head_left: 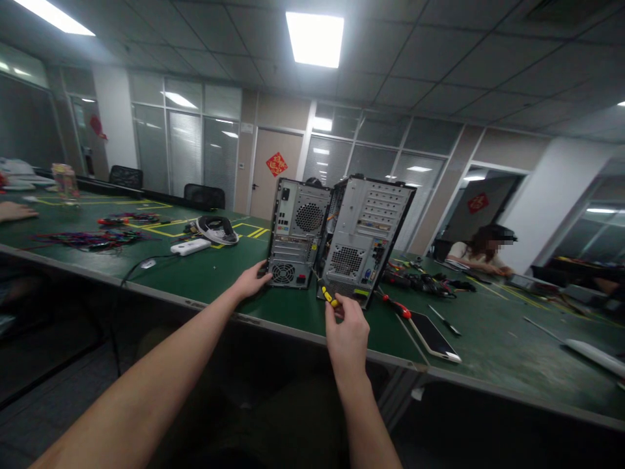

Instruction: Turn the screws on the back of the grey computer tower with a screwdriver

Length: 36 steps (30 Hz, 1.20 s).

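Two desktop computer towers stand upright side by side on the green table, backs facing me. The left tower (296,225) shows its power supply fan, ports and a red switch. The right tower (359,228) is taller and nearer. My left hand (252,281) holds the lower left edge of the left tower, its fingers partly hidden along the side. My right hand (347,322) pinches the yellow and black handle of a screwdriver (329,297) low in front of the right tower. The screwdriver tip, towards the gap between the towers, is hard to make out.
Right of the towers lie a red-handled tool (401,309), a phone (433,336), a pen-like tool (444,320) and a cable pile (422,283). Left are a power strip (190,247), a coiled cable (217,230) and wire bundles (92,240). A person (481,251) sits far right.
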Tool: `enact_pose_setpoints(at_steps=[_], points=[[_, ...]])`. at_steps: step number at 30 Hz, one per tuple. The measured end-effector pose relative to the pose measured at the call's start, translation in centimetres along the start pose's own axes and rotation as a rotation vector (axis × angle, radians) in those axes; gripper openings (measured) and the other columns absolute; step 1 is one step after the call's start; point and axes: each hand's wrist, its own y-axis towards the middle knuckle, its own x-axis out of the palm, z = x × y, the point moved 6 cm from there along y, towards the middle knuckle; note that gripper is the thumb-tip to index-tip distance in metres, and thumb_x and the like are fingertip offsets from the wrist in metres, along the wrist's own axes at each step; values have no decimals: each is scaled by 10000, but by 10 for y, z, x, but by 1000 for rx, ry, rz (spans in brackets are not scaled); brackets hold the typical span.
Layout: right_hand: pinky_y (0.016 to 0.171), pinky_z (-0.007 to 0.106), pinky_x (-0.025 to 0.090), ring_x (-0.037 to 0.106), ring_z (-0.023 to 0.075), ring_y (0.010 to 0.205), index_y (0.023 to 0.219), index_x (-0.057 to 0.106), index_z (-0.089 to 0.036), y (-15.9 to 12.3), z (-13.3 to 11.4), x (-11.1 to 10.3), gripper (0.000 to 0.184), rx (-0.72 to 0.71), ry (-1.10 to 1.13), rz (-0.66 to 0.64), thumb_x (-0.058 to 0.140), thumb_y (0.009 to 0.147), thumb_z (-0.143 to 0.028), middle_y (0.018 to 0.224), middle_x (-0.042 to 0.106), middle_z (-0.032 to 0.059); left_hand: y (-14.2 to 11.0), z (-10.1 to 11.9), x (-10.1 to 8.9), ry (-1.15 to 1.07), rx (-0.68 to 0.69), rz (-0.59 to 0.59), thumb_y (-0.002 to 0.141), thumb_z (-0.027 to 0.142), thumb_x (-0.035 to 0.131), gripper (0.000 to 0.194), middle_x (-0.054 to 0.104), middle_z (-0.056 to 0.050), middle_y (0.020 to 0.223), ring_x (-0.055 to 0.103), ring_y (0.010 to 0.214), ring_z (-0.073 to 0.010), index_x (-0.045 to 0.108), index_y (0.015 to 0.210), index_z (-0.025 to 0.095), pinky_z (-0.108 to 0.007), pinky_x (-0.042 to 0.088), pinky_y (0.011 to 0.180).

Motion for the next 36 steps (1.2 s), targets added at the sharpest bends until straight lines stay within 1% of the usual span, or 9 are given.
enact_pose_setpoints(at_steps=[6,8,13,15,19,24,29,33,36], points=[[892,396,585,705,255,980,1125,712,-159,1,-4,-1,265,-46,-42,1,506,973,-228,1116,693,141,1,-3,0,17,-18,5,912,489,625,735,626,-147,1458,646,1272,-287,453,1546,160,-400,481,1108],[876,387,584,707,249,951,1125,714,-159,1,-3,-2,266,-40,-47,1,511,980,-249,1099,700,138,1,-3,0,8,-6,4,910,482,630,728,632,-143,1451,654,1261,-281,460,1541,162,-394,482,1107],[758,345,594,708,218,792,1101,714,-133,0,-1,0,265,-16,-27,-6,548,982,-303,992,703,122,2,-4,0,-14,12,9,904,485,637,719,639,-133,1444,660,1253,-273,471,1531,176,-387,483,1106],[769,350,594,709,223,820,1101,710,-136,0,-2,1,260,-28,-34,-9,535,982,-287,1012,698,125,2,-4,0,-18,10,6,904,485,636,724,637,-134,1447,663,1248,-274,465,1535,175,-390,484,1106],[858,392,584,705,252,934,1118,707,-149,0,-5,0,264,-59,-65,0,509,977,-254,1081,694,136,4,-6,1,-11,7,1,898,496,637,747,641,-150,1437,661,1248,-284,460,1539,156,-401,482,1107],[786,360,592,702,227,830,1090,712,-144,0,-4,0,250,-36,-41,-6,547,977,-295,1000,703,118,5,-8,2,-19,30,17,893,501,637,732,640,-145,1439,669,1234,-281,481,1522,160,-403,489,1098],[850,375,584,700,240,924,1128,710,-158,0,-3,0,281,-45,-45,6,502,1004,-300,1089,693,136,5,-8,2,-30,33,12,892,499,639,729,635,-144,1447,674,1226,-277,484,1521,163,-396,494,1091],[770,349,589,701,220,813,1099,714,-145,0,-1,1,269,-27,-31,-9,547,996,-329,1012,705,122,4,-8,1,-30,21,14,886,490,659,726,658,-135,1419,671,1233,-279,489,1521,181,-401,493,1094],[816,363,585,707,235,878,1110,712,-151,0,-2,1,264,-32,-39,-14,538,998,-315,1050,702,128,4,-7,0,-22,13,21,888,493,656,725,651,-136,1429,673,1233,-277,492,1520,179,-387,498,1088]])
